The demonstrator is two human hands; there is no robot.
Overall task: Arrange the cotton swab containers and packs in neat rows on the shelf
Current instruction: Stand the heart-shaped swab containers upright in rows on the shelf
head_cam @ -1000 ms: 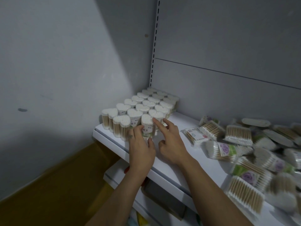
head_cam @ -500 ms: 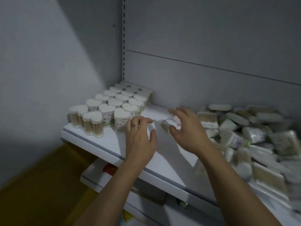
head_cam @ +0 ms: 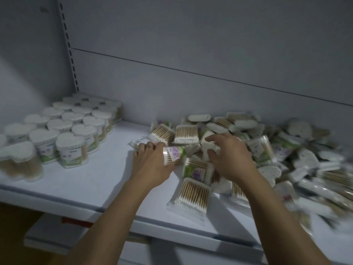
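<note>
Standing in neat rows at the left end of the white shelf (head_cam: 99,180) are the heart-shaped swab tubs (head_cam: 63,131), all upright and close together, with white lids on top. Behind them a slotted rail (head_cam: 69,50) runs up the grey back wall (head_cam: 191,44). Next comes a bare bit of shelf. Then comes the left hand (head_cam: 150,165), with its thumb and fingers wrapped round a flower pack (head_cam: 173,154), a small see-through bag of swabs with a purple flower on its label. Its fingertips also reach a white pack just behind. Close beside it is the right hand (head_cam: 232,159), with its fingers bent down onto a white pack in the heap; I cannot tell if it is holding that pack or only touching it. Below the hands a flat pack (head_cam: 193,196) of brown-stick swabs lies near the front edge. On the right the pile of packs (head_cam: 290,150) is a big messy heap, all mixed up and blurry.
</note>
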